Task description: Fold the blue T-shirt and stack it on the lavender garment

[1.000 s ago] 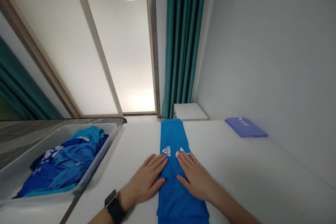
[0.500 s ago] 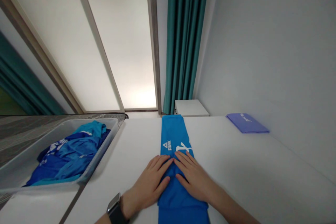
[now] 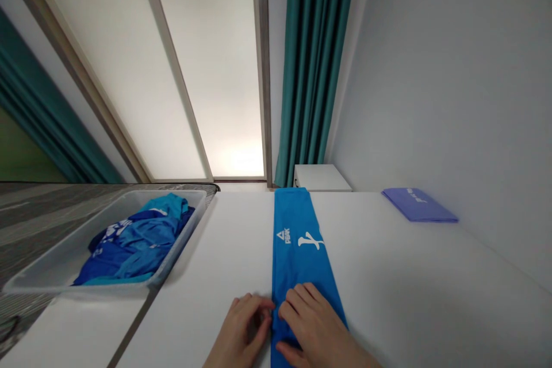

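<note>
A bright blue garment [image 3: 297, 264], folded into a long narrow strip, lies lengthwise on the white table. White PEAK lettering and a white figure print show on its upper part, and its near end runs out of view. Beside its left edge is my left hand [image 3: 241, 330], fingers bent and fingertips touching the edge, with a gap between thumb and forefinger. My right hand [image 3: 314, 322] rests on top of the cloth, its fingers slightly curved and the thumb held apart.
On the left stands a translucent plastic bin [image 3: 47, 273] with crumpled blue garments [image 3: 142, 241] in it. A folded purple-blue garment [image 3: 420, 205] lies by the wall at right. A white cabinet [image 3: 321, 178] stands beyond the table [image 3: 224, 253], below a green curtain [image 3: 317, 69].
Both hands have slid down the garment toward me. The left has moved from flat on the cloth to its left edge, its fingers now bent. The view has shifted slightly left.
</note>
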Demonstrator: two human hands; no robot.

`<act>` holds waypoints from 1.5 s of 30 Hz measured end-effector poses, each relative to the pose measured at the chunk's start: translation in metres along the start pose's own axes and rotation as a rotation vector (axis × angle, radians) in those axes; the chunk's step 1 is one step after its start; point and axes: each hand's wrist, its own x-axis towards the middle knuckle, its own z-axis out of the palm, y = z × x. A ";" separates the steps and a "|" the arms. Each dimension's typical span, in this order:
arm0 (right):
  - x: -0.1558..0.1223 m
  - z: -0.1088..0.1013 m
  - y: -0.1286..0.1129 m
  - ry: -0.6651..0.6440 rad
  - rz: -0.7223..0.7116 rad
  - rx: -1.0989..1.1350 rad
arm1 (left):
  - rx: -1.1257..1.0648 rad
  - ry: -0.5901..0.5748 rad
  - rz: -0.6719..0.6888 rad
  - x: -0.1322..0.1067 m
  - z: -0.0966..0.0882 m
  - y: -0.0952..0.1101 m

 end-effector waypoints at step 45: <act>-0.009 -0.003 -0.005 0.058 0.125 0.292 | -0.087 -0.093 -0.038 -0.011 -0.001 0.008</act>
